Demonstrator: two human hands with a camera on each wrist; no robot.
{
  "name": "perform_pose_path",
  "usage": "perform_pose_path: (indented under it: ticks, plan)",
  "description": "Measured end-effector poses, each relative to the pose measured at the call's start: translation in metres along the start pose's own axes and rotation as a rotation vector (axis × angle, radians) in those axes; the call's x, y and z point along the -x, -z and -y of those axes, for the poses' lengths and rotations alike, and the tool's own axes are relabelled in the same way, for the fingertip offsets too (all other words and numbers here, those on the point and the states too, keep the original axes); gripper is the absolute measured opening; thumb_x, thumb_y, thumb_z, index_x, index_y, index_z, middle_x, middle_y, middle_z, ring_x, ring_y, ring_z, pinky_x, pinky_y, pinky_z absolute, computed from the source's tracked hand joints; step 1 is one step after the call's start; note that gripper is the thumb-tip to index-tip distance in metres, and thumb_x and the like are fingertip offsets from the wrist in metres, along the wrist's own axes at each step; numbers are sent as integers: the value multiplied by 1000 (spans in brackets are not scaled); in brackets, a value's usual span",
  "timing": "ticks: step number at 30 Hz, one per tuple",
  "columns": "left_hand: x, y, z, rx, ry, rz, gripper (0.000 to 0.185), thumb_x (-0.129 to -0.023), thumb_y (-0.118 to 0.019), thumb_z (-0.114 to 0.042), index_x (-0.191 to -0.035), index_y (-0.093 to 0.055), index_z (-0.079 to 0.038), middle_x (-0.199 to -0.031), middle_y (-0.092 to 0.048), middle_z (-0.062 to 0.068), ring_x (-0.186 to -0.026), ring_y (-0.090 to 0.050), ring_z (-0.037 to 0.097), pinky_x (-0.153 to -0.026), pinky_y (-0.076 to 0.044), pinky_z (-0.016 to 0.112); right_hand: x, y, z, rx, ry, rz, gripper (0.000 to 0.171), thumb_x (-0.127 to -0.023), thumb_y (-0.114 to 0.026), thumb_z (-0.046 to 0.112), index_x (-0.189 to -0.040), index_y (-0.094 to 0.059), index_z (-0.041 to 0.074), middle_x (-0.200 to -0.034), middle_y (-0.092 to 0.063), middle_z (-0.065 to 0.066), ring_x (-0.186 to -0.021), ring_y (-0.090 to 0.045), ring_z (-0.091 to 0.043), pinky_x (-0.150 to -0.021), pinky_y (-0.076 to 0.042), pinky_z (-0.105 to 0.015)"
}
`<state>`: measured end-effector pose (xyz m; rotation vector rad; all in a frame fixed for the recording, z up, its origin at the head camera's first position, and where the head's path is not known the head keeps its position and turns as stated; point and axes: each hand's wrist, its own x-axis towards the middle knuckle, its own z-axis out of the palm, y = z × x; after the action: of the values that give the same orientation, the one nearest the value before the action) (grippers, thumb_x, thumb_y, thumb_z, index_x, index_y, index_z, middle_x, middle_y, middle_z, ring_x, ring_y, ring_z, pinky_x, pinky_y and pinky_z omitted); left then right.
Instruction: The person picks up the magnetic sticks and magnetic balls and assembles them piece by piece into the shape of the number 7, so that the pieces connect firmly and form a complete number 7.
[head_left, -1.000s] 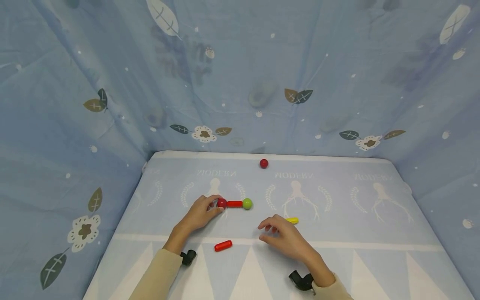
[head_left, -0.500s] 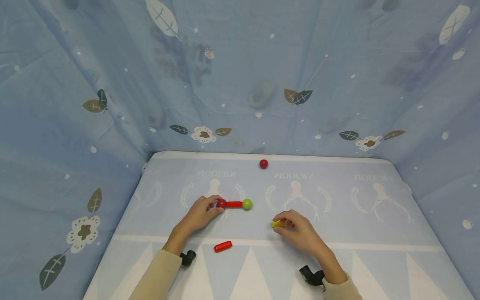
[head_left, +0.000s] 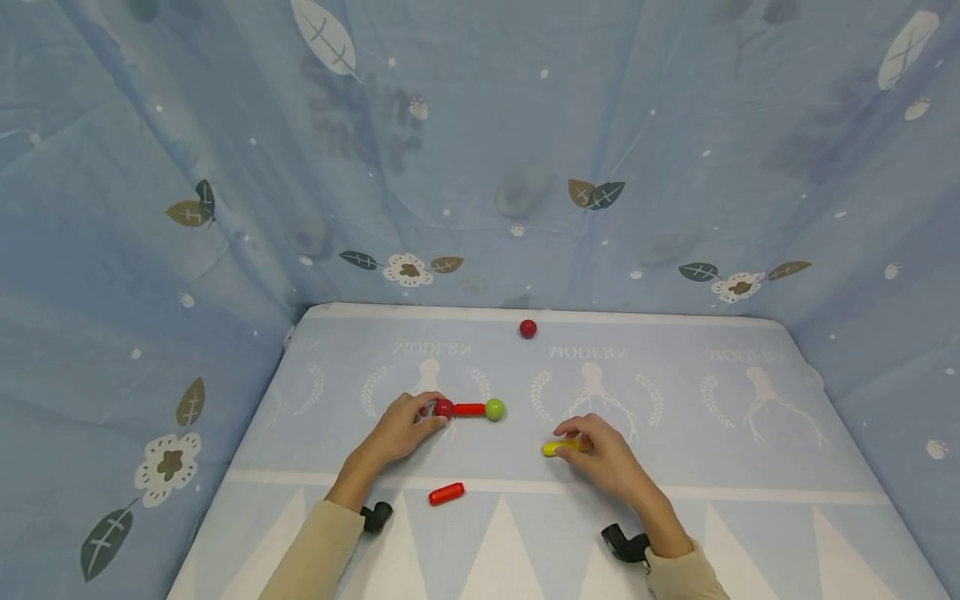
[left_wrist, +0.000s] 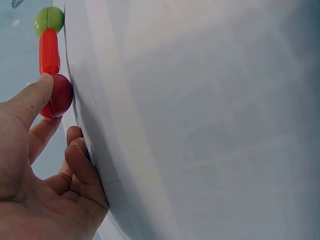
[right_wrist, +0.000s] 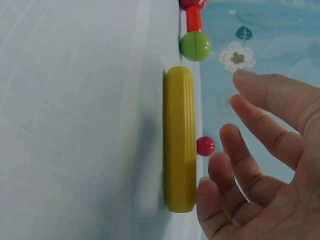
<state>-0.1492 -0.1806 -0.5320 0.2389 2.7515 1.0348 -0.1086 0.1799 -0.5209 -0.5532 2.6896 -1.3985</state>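
Note:
My left hand (head_left: 405,427) pinches a red ball (left_wrist: 61,96) between thumb and finger, on the left side of the table. A red rod (left_wrist: 49,51) joins that ball to a green ball (head_left: 494,409), so the three make one straight piece. Right of it, a yellow ribbed rod (right_wrist: 180,140) lies on the table. My right hand (head_left: 606,458) hovers beside the yellow rod, fingers loosely bent. The right wrist view shows its fingertips (right_wrist: 244,77) apart from the rod, with nothing held.
A loose red rod (head_left: 446,493) lies nearer to me, between the forearms. Another red ball (head_left: 528,329) sits near the table's far edge. Blue patterned cloth (head_left: 480,167) hangs behind the table and along both sides.
My right hand reached the yellow rod, which shifted left and slightly nearer; the fingers have since come off it, drawing slightly right. The left hand and joined piece stayed put.

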Motion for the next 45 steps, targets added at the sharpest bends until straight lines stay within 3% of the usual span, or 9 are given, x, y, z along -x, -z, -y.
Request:
perform_pose_path:
  ticks: [11,21,45]
  plan:
    - [0,-1,1,2,0,-1,39,-93,-73,-30,-130,-64,-20,-93,-51,2,-86,-48,18,-68,-43,35,-1,-4,-5,88,-15,-41,26,-81,-83,7,-104,-74,14,-106,-62,-2,-94,-46,-24,-76,-36,-37]
    - [-1,0,0,1,1,-1,40,-93,-73,-30,-131,-64,-20,-93,-51,2,-86,-48,19,-68,-43,35,-3,-7,-8,161,-55,-26,28,-82,-82,8,-107,-75,19,-110,-65,0,-100,-49,-26,-86,-34,-47]
    - [0,1,0,-3,-4,-3,39,-93,-73,-30,-130,-64,-20,-92,-50,1,-85,-48,19,-68,-42,35,-4,-10,-9,218,-53,14,25,-82,-82,6,-101,-77,22,-106,-62,-1,-95,-47,-23,-83,-34,-43]
